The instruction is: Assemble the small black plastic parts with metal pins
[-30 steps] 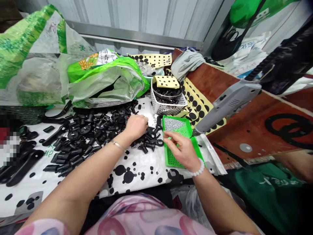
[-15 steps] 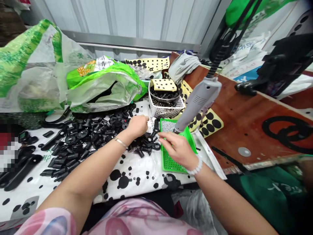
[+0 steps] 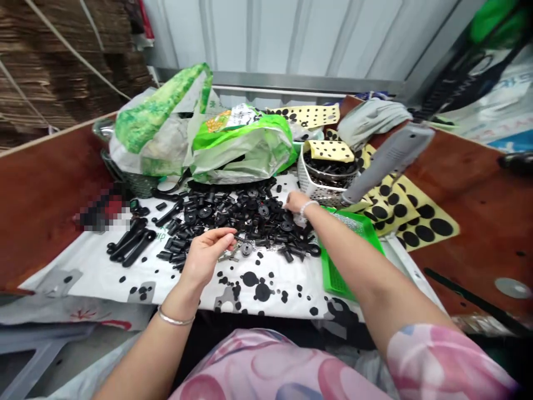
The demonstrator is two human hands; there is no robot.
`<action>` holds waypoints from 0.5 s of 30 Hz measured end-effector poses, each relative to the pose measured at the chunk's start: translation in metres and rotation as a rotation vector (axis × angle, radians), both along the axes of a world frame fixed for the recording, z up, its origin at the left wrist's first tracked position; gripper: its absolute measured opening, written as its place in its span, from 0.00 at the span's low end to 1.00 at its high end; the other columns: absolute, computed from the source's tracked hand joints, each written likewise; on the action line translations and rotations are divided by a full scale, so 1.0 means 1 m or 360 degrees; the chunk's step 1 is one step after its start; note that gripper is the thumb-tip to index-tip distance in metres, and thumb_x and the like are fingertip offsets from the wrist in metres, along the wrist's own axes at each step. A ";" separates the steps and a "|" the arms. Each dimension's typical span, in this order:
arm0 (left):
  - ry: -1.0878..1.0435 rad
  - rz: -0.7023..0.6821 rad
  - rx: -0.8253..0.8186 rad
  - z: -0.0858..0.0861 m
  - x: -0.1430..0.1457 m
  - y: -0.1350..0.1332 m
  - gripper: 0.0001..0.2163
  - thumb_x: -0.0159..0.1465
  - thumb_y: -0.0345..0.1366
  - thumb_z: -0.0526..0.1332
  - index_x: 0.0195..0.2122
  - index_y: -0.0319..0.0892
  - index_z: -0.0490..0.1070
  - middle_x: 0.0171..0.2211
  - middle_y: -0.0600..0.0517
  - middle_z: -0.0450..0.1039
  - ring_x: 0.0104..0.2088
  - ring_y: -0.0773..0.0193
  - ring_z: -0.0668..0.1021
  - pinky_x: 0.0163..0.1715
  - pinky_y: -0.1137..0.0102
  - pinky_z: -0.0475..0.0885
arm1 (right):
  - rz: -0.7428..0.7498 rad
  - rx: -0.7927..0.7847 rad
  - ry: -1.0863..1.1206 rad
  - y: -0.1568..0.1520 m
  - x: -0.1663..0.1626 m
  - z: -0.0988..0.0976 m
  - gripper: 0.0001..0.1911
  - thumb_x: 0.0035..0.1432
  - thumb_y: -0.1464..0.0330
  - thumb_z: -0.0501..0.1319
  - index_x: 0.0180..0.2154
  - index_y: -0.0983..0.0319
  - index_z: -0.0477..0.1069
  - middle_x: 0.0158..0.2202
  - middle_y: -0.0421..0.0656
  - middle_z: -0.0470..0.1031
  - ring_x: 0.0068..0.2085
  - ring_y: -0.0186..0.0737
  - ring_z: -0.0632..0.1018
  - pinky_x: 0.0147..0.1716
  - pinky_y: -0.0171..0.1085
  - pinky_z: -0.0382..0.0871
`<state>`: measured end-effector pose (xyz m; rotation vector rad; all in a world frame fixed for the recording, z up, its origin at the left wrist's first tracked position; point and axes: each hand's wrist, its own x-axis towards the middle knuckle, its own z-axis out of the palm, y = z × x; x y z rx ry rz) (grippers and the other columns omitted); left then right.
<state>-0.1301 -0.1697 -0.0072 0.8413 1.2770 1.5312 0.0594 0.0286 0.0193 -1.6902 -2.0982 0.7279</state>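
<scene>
Head view: the pile of black plastic parts (image 3: 233, 214) lies mid-table on a white sheet with black spots (image 3: 137, 266), and both hands work at its edges. The left hand (image 3: 208, 253) sits at the pile's near edge, fingertips drawn together against the thumb. What they pinch is too small to tell. A silver bangle (image 3: 175, 319) circles that wrist. The right hand (image 3: 296, 201) reaches across to the pile's right side with its fingers down among the parts. Whether they are spread or closed cannot be told from here. A white bead bracelet (image 3: 308, 206) marks that wrist.

The right forearm crosses over a green tray (image 3: 353, 244) lying right of the pile and hides much of it. Behind the pile slump green plastic bags (image 3: 241, 144). Behind and to the right of the pile stands a white basket (image 3: 320, 186) of dark parts, topped by a yellow dotted card (image 3: 328, 150). A grey power tool (image 3: 387, 161) hangs tilted just beyond that basket. Right of the pile, past the tray, lie yellow sheets of black discs (image 3: 408, 211). Left of the pile lie long black handles (image 3: 133, 244).
</scene>
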 end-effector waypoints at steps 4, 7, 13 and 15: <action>-0.0281 0.0021 -0.0037 -0.001 -0.002 -0.005 0.14 0.46 0.36 0.70 0.33 0.36 0.75 0.25 0.51 0.77 0.24 0.71 0.75 0.30 0.75 0.70 | 0.0062 0.0011 0.0245 -0.032 0.005 0.017 0.12 0.59 0.68 0.59 0.43 0.68 0.70 0.39 0.48 0.75 0.37 0.39 0.77 0.38 0.40 0.73; -0.0387 -0.0021 -0.0045 -0.002 0.007 -0.003 0.15 0.45 0.35 0.71 0.32 0.35 0.74 0.25 0.50 0.77 0.24 0.71 0.75 0.30 0.75 0.70 | 0.0198 0.0010 0.0570 -0.082 0.004 0.018 0.14 0.59 0.65 0.56 0.47 0.63 0.68 0.34 0.43 0.77 0.31 0.34 0.79 0.34 0.37 0.75; -0.0446 -0.0178 -0.0003 -0.013 0.033 -0.002 0.13 0.47 0.35 0.70 0.32 0.36 0.73 0.24 0.52 0.75 0.24 0.72 0.75 0.29 0.75 0.69 | 0.0341 -0.0143 0.1655 -0.162 -0.010 -0.027 0.11 0.50 0.68 0.64 0.38 0.61 0.70 0.33 0.41 0.76 0.32 0.33 0.78 0.36 0.36 0.75; -0.0430 -0.0174 -0.0019 -0.016 0.040 -0.004 0.12 0.46 0.34 0.70 0.31 0.36 0.72 0.24 0.54 0.74 0.23 0.73 0.74 0.29 0.76 0.69 | 0.0324 -0.0082 0.1607 -0.170 -0.008 -0.039 0.11 0.52 0.69 0.63 0.39 0.61 0.70 0.35 0.42 0.75 0.33 0.34 0.77 0.37 0.37 0.74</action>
